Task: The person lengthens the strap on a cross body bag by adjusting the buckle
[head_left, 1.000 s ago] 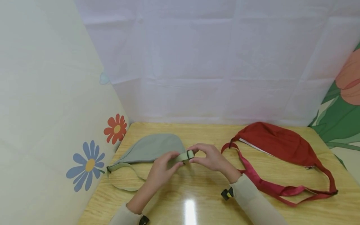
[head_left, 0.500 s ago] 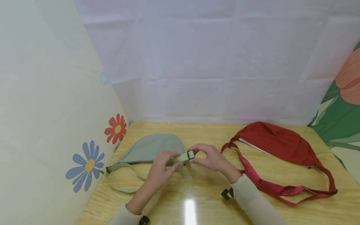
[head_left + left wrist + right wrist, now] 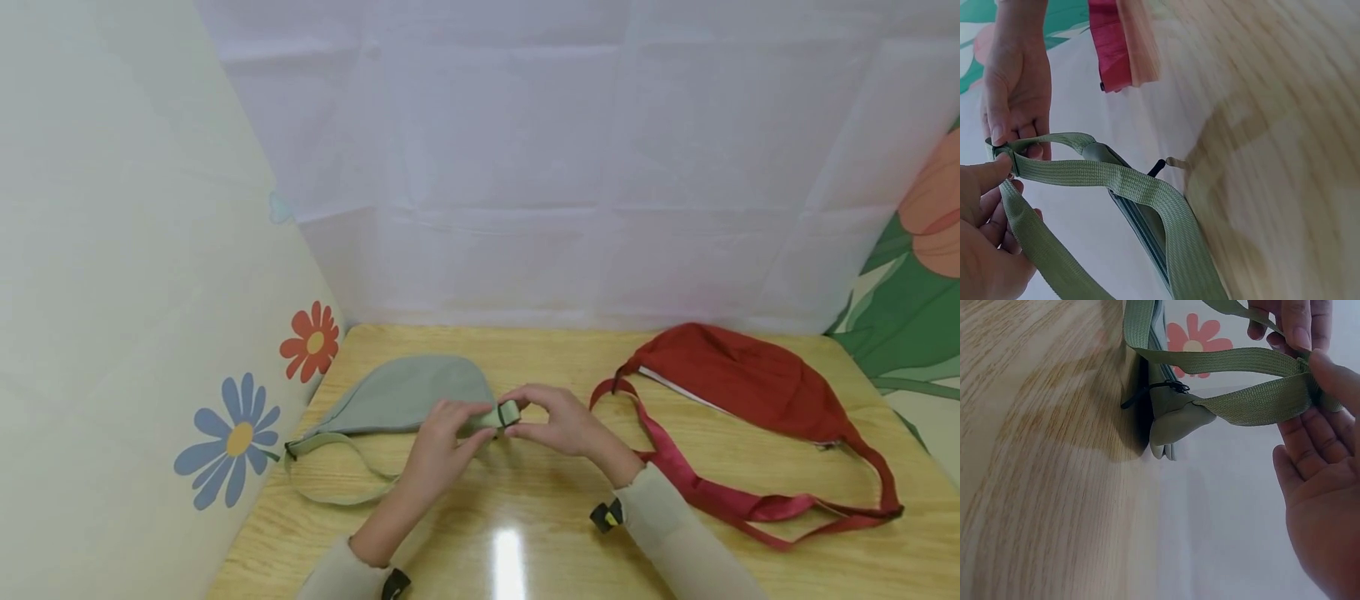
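A grey-green waist bag point(image 3: 412, 396) lies on the table, its green webbing strap point(image 3: 1072, 172) raised at the right end. My left hand point(image 3: 441, 443) pinches the strap between thumb and fingers, right beside a dark slider buckle point(image 3: 506, 414). Facing it, my right hand point(image 3: 558, 421) pinches the strap loop at that buckle with thumb and forefinger. In the right wrist view the strap runs from the bag's end to both hands, and a black zipper pull point(image 3: 1138, 397) sticks out there. Fingers partly hide the buckle in both wrist views.
On the right of the wooden table point(image 3: 555, 525) lies a red waist bag point(image 3: 738, 379) with its strap point(image 3: 720, 496) looped toward the front. The rest of the green strap curls at the left. White cloth point(image 3: 480, 167) stands behind; a flower-printed panel point(image 3: 150, 292) borders the left.
My left hand has shifted a little right along the strap, closer to the slider buckle. The right hand stays almost in place, and the strap curl on the table has moved slightly.
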Available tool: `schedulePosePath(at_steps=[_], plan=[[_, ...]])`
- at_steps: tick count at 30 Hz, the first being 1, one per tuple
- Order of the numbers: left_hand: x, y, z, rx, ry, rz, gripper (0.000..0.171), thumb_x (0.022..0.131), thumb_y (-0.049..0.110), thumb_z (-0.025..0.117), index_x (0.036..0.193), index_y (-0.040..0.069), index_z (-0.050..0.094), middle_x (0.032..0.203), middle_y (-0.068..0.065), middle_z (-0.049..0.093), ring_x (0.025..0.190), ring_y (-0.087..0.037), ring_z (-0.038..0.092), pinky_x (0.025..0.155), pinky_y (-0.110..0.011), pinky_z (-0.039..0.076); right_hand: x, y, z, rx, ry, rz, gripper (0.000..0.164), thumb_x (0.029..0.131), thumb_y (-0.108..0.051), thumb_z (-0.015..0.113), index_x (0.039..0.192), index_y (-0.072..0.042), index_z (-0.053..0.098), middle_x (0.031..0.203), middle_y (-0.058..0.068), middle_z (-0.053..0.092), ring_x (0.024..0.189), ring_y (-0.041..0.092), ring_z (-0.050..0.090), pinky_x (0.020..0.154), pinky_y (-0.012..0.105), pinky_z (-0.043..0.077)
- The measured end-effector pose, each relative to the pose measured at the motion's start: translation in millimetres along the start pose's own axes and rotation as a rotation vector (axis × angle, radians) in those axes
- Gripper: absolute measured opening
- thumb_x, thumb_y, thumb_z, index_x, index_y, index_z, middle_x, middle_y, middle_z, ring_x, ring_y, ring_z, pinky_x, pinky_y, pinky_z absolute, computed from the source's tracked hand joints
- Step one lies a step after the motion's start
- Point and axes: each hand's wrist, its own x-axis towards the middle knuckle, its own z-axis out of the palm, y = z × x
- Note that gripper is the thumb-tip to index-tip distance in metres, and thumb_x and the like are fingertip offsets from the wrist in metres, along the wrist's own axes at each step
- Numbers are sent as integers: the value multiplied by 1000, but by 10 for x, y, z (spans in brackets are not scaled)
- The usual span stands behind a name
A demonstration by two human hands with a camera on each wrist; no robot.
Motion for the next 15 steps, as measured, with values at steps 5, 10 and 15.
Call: schedulePosePath(at_steps=[5, 10, 15], plan=[[13, 7, 18, 7, -1, -33, 33, 83, 14, 83, 114, 10, 75, 105, -2, 76, 97, -18, 62, 77, -34, 54, 2, -12, -10, -8, -2, -14, 37, 90, -19, 78, 126, -13, 68, 113, -1, 72, 105, 14, 66, 100, 54, 49], [13, 3, 22, 13, 0, -44, 34, 82, 15, 84, 115, 9, 75, 106, -3, 76, 96, -18, 63, 76, -34, 54, -2, -13, -13, -20, -15, -36, 42, 92, -20, 76, 132, -10, 64, 115, 1, 72, 107, 16, 66, 98, 56, 50], [9, -13, 24, 5, -7, -43, 32, 83, 15, 84, 113, 10, 75, 105, -2, 75, 96, -18, 64, 78, -35, 55, 6, -33, -30, -65, -29, -96, 34, 95, -17, 73, 127, -9, 65, 121, 3, 71, 111, 18, 66, 97, 49, 53]])
